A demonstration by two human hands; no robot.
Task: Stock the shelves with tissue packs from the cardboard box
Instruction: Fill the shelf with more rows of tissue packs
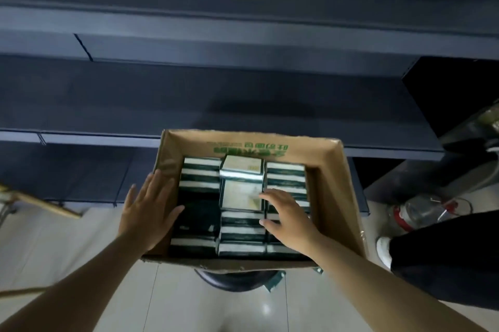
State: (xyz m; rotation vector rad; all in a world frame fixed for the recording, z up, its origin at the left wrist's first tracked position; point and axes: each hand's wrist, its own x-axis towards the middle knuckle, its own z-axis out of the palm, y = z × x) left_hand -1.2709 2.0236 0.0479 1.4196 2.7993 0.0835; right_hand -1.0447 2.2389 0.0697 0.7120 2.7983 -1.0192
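Observation:
An open cardboard box sits in front of me, filled with several dark green tissue packs standing on edge in rows. Two packs lie flat on top in the middle row, one at the far end and one just nearer. My right hand reaches into the box with fingers spread, its fingertips at the right edge of the nearer flat pack. My left hand is flat, fingers straight, over the box's left wall. Dark empty shelves stand beyond the box.
The box rests on a round dark stool. A person's dark trouser leg and white shoe stand at the right, with a clear plastic bottle on the floor nearby. A wooden stick lies at the left. The floor is pale tile.

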